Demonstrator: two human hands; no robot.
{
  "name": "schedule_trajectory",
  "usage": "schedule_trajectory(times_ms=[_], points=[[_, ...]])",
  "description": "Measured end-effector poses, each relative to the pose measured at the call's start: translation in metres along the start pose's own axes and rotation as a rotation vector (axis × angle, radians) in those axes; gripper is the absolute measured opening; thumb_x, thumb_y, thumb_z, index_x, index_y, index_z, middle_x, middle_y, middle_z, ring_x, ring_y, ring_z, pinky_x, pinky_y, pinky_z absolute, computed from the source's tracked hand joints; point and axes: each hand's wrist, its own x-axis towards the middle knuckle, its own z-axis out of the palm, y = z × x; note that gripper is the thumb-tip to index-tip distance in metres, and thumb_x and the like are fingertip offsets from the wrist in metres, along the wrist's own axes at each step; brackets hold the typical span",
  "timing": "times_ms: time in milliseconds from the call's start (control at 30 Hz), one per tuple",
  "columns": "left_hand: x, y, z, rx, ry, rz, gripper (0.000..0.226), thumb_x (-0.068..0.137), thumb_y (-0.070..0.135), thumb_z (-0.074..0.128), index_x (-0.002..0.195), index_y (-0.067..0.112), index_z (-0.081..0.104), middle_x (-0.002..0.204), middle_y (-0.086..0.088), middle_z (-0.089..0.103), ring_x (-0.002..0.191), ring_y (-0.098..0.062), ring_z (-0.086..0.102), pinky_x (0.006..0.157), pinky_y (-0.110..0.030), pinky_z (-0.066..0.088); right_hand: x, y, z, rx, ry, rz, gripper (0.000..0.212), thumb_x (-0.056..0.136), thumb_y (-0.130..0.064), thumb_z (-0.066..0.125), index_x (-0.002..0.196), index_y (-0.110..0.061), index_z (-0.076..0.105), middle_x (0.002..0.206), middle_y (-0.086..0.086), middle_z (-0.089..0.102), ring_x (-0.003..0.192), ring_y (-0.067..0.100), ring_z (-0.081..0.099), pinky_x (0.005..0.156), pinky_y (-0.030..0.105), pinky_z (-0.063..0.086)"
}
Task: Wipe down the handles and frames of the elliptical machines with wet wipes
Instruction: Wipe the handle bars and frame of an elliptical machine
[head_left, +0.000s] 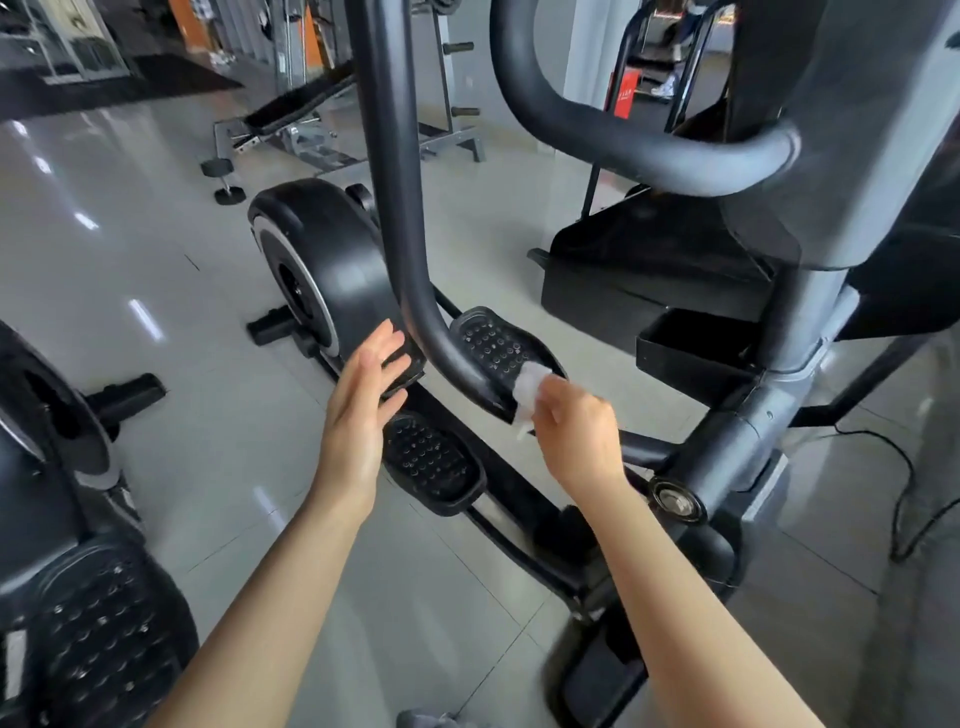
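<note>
Right hand (576, 436) presses wet wipe (530, 387) on handle bar (441, 348); left hand (358, 395) beside.

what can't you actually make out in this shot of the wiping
- Head view: how the wipe meets the curved bar; it is blurred, and the right hand covers its lower part.
- The bar's top runs off the upper edge.
- The second machine at left is cut by the frame edge.
- The red sign is too small to read.
- Whether the open left hand touches the near pedal.
</note>
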Motion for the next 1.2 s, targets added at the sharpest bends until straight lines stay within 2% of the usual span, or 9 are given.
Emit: schedule_trajectory(times_ms=[167,300,467,567,633,733,800,967,1200], points=[[0.003,0.011,-0.008,0.027,0.066,0.086,0.032,0.107,0.033,0.027,0.131,0.034,0.048,0.131,0.014,0.055,0.123,-0.001,0.054,0.104,-0.028,0.045,0.018,-0.093,0.022,0.367,0.155,-0.221,0.021,0.092,-0.001,0.038,0.101,0.001,0.057,0.084,0.008,0.056,0.072,0.020,0.050,0.067,0.023,0.036],[0.001,-0.006,-0.010,0.081,0.057,0.129,0.027,0.107,0.039,0.031,0.127,0.039,0.048,0.129,0.019,0.055,0.120,0.002,0.055,0.104,-0.028,0.044,0.002,-0.053,0.034,0.092,-0.017,-0.219,0.053,0.085,-0.011,0.022,0.128,0.001,0.051,0.094,0.010,0.062,0.082,0.024,0.058,0.064,0.032,0.049],[-0.018,-0.056,0.017,0.296,0.112,0.301,0.029,0.096,0.042,0.037,0.117,0.037,0.057,0.121,0.027,0.053,0.117,-0.008,0.056,0.101,-0.033,0.045,-0.011,0.050,0.000,-0.430,-0.149,-0.315,0.053,0.060,-0.002,0.080,0.111,-0.005,0.068,0.076,0.002,0.068,0.066,0.023,0.068,0.065,0.026,0.054],[-0.027,-0.075,0.041,0.520,-0.003,0.579,0.031,0.098,0.022,0.043,0.115,0.007,0.065,0.122,0.011,0.058,0.118,-0.012,0.053,0.103,-0.036,0.043,-0.009,0.085,-0.041,-0.674,-0.384,-0.286,0.047,0.090,-0.008,0.052,0.137,-0.012,0.047,0.111,0.001,0.067,0.108,0.021,0.063,0.115,0.028,0.026],[-0.028,-0.083,0.049,0.734,-0.081,0.764,0.030,0.097,0.018,0.046,0.114,0.004,0.067,0.124,-0.005,0.063,0.120,-0.020,0.055,0.106,-0.043,0.038,-0.005,0.091,-0.057,-0.766,-0.453,-0.226,0.044,0.094,-0.010,0.044,0.137,-0.018,0.046,0.112,-0.001,0.066,0.116,0.019,0.058,0.119,0.029,0.011],[-0.026,-0.094,0.060,0.926,-0.124,0.832,0.030,0.097,0.020,0.049,0.117,0.009,0.068,0.130,-0.008,0.062,0.127,-0.025,0.053,0.113,-0.056,0.025,-0.003,0.099,-0.074,-0.843,-0.544,-0.228,0.042,0.098,-0.014,0.042,0.139,-0.019,0.040,0.107,-0.002,0.065,0.116,0.019,0.057,0.114,0.029,0.021],[-0.026,-0.099,0.059,0.980,-0.109,0.819,0.030,0.096,0.020,0.050,0.118,0.010,0.068,0.131,-0.008,0.062,0.128,-0.024,0.052,0.115,-0.058,0.020,-0.001,0.093,-0.073,-0.780,-0.612,-0.171,0.035,0.096,-0.010,0.047,0.130,-0.016,0.044,0.089,0.000,0.056,0.100,0.025,0.060,0.085,0.029,0.039],[-0.024,-0.103,0.063,1.034,-0.115,0.813,0.030,0.096,0.020,0.050,0.118,0.009,0.068,0.129,-0.009,0.062,0.126,-0.024,0.054,0.115,-0.058,0.020,-0.011,0.078,-0.038,-0.415,-0.436,-0.243,0.038,0.090,0.001,0.054,0.127,-0.006,0.053,0.096,0.005,0.061,0.081,0.033,0.065,0.055,0.034,0.041],[-0.019,-0.110,0.107,0.974,-0.236,0.872,0.032,0.096,0.022,0.049,0.117,0.007,0.068,0.129,-0.009,0.063,0.132,-0.027,0.047,0.117,-0.050,0.019,-0.005,0.136,-0.089,-0.449,-0.456,-0.251,0.026,0.101,-0.011,0.043,0.111,-0.008,0.066,0.124,0.005,0.064,0.130,0.023,0.050,0.114,0.029,0.022]])
